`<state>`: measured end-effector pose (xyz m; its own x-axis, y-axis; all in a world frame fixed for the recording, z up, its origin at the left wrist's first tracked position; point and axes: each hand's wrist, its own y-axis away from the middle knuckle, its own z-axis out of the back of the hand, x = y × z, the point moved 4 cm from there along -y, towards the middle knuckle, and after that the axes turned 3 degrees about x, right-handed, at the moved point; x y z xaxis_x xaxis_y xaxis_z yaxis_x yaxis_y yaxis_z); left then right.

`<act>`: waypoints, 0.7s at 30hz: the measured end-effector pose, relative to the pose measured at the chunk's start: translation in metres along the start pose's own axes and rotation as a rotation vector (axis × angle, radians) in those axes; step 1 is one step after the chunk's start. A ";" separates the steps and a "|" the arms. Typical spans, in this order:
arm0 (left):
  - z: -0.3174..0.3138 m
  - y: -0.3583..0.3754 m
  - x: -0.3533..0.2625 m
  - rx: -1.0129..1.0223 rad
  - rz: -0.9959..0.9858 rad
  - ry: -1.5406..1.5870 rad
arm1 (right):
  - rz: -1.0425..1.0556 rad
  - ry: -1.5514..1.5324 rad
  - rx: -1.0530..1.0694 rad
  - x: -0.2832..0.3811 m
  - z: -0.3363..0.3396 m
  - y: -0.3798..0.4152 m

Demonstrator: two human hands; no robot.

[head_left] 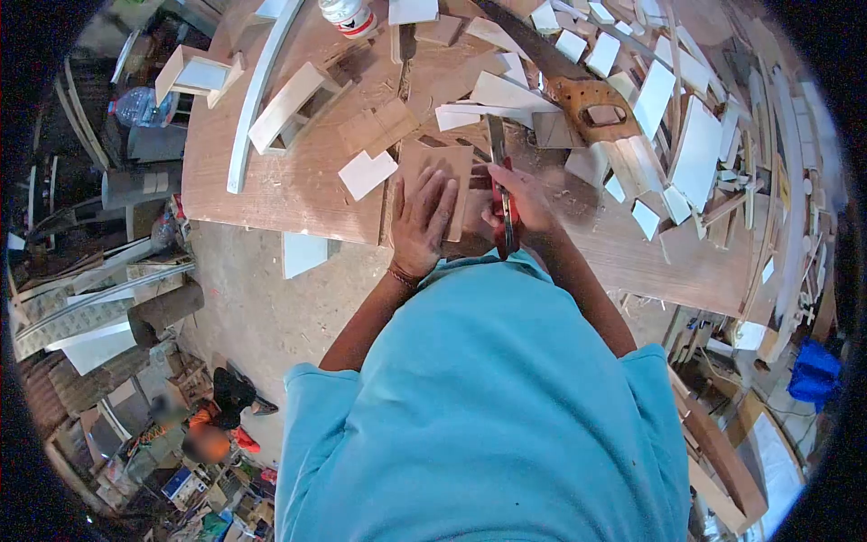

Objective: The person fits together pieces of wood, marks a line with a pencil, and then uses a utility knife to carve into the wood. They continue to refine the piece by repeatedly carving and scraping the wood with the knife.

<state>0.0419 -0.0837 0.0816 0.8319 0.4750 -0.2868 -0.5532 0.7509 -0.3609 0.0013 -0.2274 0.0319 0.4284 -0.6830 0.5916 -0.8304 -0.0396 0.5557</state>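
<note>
My left hand [423, 217] lies with its fingers spread on a small brown board [458, 172] near the front edge of the wooden table [298, 194]. Just to the right, my right hand [524, 199] is wrapped round the red handle of a saw [496, 140]; its narrow metal blade points away from me, close to the board's right edge. Whether the blade touches the board cannot be made out. A white-faced piece [368, 174] and a flat brown piece [377, 125] rest left of the board.
A large wooden-handled saw [601, 110] lies beyond my right hand, beside many white and bare offcuts [695, 149]. Small wooden boxes [287, 108], a long white strip [257, 99] and a jar [348, 16] stand at the left. A person [217, 420] is low on the left.
</note>
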 end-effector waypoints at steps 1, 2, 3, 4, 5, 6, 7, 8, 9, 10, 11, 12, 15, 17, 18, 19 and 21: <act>0.000 0.001 -0.001 -0.007 0.008 0.000 | -0.005 0.006 -0.123 0.002 0.003 0.001; 0.001 0.002 -0.003 -0.026 -0.009 -0.023 | -0.008 0.017 -0.120 0.003 0.003 0.002; 0.001 0.003 -0.004 -0.045 -0.024 -0.046 | 0.007 -0.048 -0.062 0.004 0.002 0.003; -0.001 0.004 -0.004 -0.053 -0.014 -0.046 | 0.019 -0.114 -0.004 0.005 0.001 0.003; -0.003 0.006 -0.003 -0.049 -0.037 -0.081 | 0.013 -0.103 -0.001 0.004 0.004 0.002; -0.004 0.008 -0.004 -0.044 -0.061 -0.116 | 0.032 -0.108 0.037 0.002 0.006 0.001; -0.004 0.009 -0.003 -0.051 -0.051 -0.117 | 0.051 -0.113 0.077 0.002 0.007 0.000; -0.004 0.010 -0.003 -0.032 -0.051 -0.106 | 0.046 -0.102 0.082 0.002 0.007 -0.001; -0.004 0.011 -0.002 -0.014 -0.053 -0.096 | 0.043 -0.136 0.071 0.002 0.006 -0.001; -0.003 0.012 -0.002 -0.022 -0.046 -0.099 | 0.041 -0.171 0.061 0.003 0.006 -0.001; -0.003 0.013 -0.001 -0.023 -0.044 -0.108 | 0.039 -0.161 0.067 0.005 0.004 -0.002; -0.003 0.014 -0.001 -0.024 -0.041 -0.118 | 0.053 -0.146 0.092 0.008 0.001 -0.003; 0.000 0.016 0.001 0.003 0.010 -0.120 | 0.041 -0.128 0.135 0.010 -0.004 -0.008; 0.005 0.015 0.000 0.004 0.042 -0.087 | 0.016 -0.132 0.146 0.006 -0.005 -0.013; 0.007 0.015 -0.001 0.007 0.065 -0.048 | 0.005 -0.132 0.120 0.003 -0.004 -0.015; 0.005 0.017 0.000 0.010 0.068 -0.049 | -0.006 -0.134 0.092 0.000 -0.002 -0.017; -0.004 0.024 0.005 0.068 0.131 -0.004 | 0.071 0.184 0.004 -0.002 -0.001 -0.018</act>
<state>0.0326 -0.0654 0.0679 0.7533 0.5725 -0.3238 -0.6526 0.7117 -0.2600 0.0155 -0.2248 0.0208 0.4265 -0.5389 0.7264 -0.8621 0.0007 0.5067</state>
